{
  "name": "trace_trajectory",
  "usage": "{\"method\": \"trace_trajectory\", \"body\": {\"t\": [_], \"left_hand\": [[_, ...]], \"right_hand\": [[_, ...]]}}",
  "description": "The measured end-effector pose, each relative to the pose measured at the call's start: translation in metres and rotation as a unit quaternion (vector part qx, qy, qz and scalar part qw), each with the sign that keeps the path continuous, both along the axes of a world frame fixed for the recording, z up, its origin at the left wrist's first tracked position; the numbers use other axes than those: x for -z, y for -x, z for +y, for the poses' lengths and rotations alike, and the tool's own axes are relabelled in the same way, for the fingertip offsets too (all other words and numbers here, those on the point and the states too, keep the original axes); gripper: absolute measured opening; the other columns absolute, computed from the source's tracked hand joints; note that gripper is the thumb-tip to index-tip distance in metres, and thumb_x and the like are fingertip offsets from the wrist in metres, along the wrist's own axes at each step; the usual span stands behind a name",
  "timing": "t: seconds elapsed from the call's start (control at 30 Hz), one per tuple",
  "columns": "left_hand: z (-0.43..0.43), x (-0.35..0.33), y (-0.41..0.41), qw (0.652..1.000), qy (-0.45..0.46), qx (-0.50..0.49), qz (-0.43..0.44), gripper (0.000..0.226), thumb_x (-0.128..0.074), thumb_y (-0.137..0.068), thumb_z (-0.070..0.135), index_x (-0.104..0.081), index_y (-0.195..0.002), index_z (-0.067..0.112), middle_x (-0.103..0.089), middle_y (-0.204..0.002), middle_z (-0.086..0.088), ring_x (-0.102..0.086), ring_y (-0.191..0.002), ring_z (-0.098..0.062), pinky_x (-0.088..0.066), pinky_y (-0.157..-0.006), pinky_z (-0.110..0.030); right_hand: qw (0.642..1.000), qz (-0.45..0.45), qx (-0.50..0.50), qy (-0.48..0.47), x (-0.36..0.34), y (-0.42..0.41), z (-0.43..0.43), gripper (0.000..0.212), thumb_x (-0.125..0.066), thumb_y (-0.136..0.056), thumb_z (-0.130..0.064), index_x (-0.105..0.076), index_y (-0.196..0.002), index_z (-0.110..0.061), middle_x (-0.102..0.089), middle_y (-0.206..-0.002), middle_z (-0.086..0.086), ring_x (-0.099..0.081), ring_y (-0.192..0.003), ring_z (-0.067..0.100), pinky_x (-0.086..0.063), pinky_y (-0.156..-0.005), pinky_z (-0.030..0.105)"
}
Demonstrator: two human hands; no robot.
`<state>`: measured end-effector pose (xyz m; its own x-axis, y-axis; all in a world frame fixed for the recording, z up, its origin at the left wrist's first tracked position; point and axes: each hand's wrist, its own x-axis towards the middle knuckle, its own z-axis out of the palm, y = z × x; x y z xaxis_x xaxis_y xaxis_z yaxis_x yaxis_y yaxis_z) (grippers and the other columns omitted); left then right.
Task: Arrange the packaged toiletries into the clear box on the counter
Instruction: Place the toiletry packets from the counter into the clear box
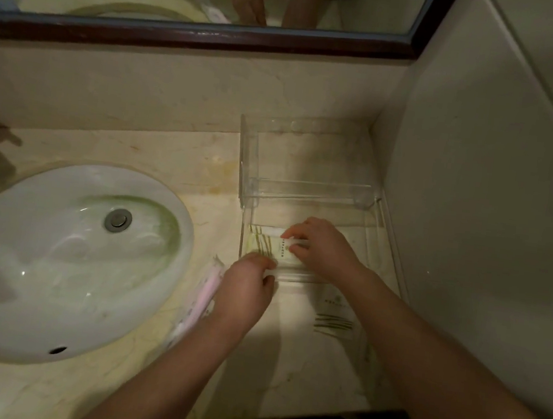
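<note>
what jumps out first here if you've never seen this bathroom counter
Both hands meet at the front of the clear box on the right of the counter: the left hand and right hand press a white packet with green stripes into its front compartment. To the left lies the big white sink, with a pink-and-white packet by its rim. Another green-striped packet lies under the right forearm.

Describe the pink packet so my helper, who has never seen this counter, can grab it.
Start at the white oval sink. On the marble counter, along its right rim, lies a long pink-and-white plastic packet, partly under the left hand. The other packets carry green stripes; this alone is pink.
</note>
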<state>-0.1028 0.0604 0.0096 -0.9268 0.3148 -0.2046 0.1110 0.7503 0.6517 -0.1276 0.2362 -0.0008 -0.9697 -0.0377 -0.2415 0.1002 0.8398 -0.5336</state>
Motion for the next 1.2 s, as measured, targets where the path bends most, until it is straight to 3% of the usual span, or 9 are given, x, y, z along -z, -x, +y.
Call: {"method": "trace_trajectory", "body": {"t": [0.2, 0.37, 0.47, 0.57, 0.67, 0.8, 0.97, 1.1, 1.2], "left_hand": [[-0.002, 0.002, 0.002, 0.998, 0.001, 0.024, 0.06, 0.021, -0.058, -0.08, 0.002, -0.07, -0.097, 0.005, -0.06, -0.104, -0.007, -0.063, -0.082, -0.025, -0.052, -0.071, -0.033], [0.005, -0.002, 0.004, 0.982, 0.105, 0.114, 0.108, 0.041, -0.057, -0.083, 0.017, -0.062, -0.123, 0.015, -0.053, -0.138, -0.003, -0.053, -0.114, -0.027, -0.054, -0.083, -0.037], [0.009, -0.004, 0.002, 0.98, 0.107, 0.12, 0.113, 0.043, -0.056, -0.081, 0.015, -0.063, -0.124, 0.015, -0.056, -0.136, -0.004, -0.052, -0.115, -0.029, -0.051, -0.091, -0.038], [0.019, -0.007, -0.007, 0.981, 0.05, 0.133, 0.134, 0.036, -0.06, -0.078, 0.009, -0.068, -0.113, 0.012, -0.063, -0.117, -0.006, -0.058, -0.104, -0.028, -0.053, -0.081, -0.036], [0.041, -0.011, -0.024, 0.976, 0.0, 0.186, 0.11, 0.029, -0.058, -0.083, 0.01, -0.067, -0.111, 0.013, -0.063, -0.111, -0.005, -0.057, -0.104, -0.025, -0.051, -0.08, -0.036], [0.063, -0.006, -0.043, 0.975, -0.023, 0.213, 0.066, 0.029, -0.054, -0.087, 0.015, -0.065, -0.114, 0.018, -0.061, -0.115, -0.001, -0.054, -0.111, -0.021, -0.047, -0.087, -0.034], [0.063, -0.002, -0.046, 0.978, -0.031, 0.202, 0.035, 0.025, -0.055, -0.087, 0.014, -0.067, -0.109, 0.019, -0.061, -0.109, 0.0, -0.059, -0.102, -0.018, -0.05, -0.082, -0.034], [0.058, -0.006, -0.042, 0.987, -0.072, 0.145, -0.018, 0.022, -0.056, -0.086, 0.012, -0.069, -0.103, 0.018, -0.064, -0.103, 0.003, -0.061, -0.087, -0.012, -0.049, -0.078, -0.028], [0.046, -0.01, -0.033, 0.988, -0.097, 0.119, -0.001, 0.022, -0.057, -0.084, 0.009, -0.069, -0.102, 0.016, -0.066, -0.102, 0.002, -0.061, -0.084, -0.011, -0.05, -0.077, -0.03]], "right_hand": [[1.0, -0.026, -0.001, 0.006, -0.002, -0.004, 0.005, 0.026, -0.061, -0.09, -0.02, -0.072, -0.112, -0.026, -0.061, -0.098, -0.001, -0.057, -0.099, 0.017, -0.034, -0.077, 0.022], [0.999, 0.0, 0.036, 0.008, -0.008, -0.012, 0.004, 0.027, -0.066, -0.085, -0.022, -0.071, -0.112, -0.022, -0.062, -0.103, 0.003, -0.057, -0.1, 0.018, -0.043, -0.084, 0.028], [0.984, 0.051, 0.162, 0.05, -0.021, -0.036, 0.019, 0.022, -0.063, -0.087, -0.022, -0.071, -0.107, -0.022, -0.064, -0.101, -0.001, -0.06, -0.09, 0.013, -0.048, -0.082, 0.029], [0.945, 0.087, 0.315, 0.027, -0.033, -0.079, 0.043, 0.017, -0.059, -0.089, -0.019, -0.07, -0.101, -0.02, -0.071, -0.096, 0.004, -0.064, -0.082, 0.018, -0.051, -0.076, 0.029], [0.922, 0.004, 0.381, -0.061, -0.035, -0.132, 0.05, 0.021, -0.057, -0.088, -0.024, -0.065, -0.105, -0.016, -0.069, -0.098, 0.011, -0.065, -0.089, 0.028, -0.051, -0.075, 0.033], [0.916, -0.164, 0.328, -0.164, -0.019, -0.181, 0.017, 0.052, -0.061, -0.084, -0.049, -0.052, -0.115, -0.01, -0.062, -0.114, 0.011, -0.061, -0.1, 0.028, -0.049, -0.078, 0.034], [0.9, -0.17, 0.394, -0.081, -0.011, -0.181, 0.011, 0.04, -0.066, -0.082, -0.036, -0.053, -0.11, -0.011, -0.065, -0.104, 0.006, -0.063, -0.09, 0.024, -0.047, -0.068, 0.031], [0.889, -0.117, 0.44, 0.046, -0.013, -0.184, 0.021, 0.01, -0.059, -0.082, -0.024, -0.052, -0.082, -0.018, -0.059, -0.083, 0.003, -0.053, -0.069, 0.017, -0.043, -0.058, 0.03], [0.903, -0.063, 0.417, 0.084, -0.02, -0.179, 0.013, 0.019, -0.053, -0.086, -0.016, -0.04, -0.073, -0.021, -0.052, -0.074, 0.003, -0.05, -0.065, 0.019, -0.049, -0.061, 0.043]]}}
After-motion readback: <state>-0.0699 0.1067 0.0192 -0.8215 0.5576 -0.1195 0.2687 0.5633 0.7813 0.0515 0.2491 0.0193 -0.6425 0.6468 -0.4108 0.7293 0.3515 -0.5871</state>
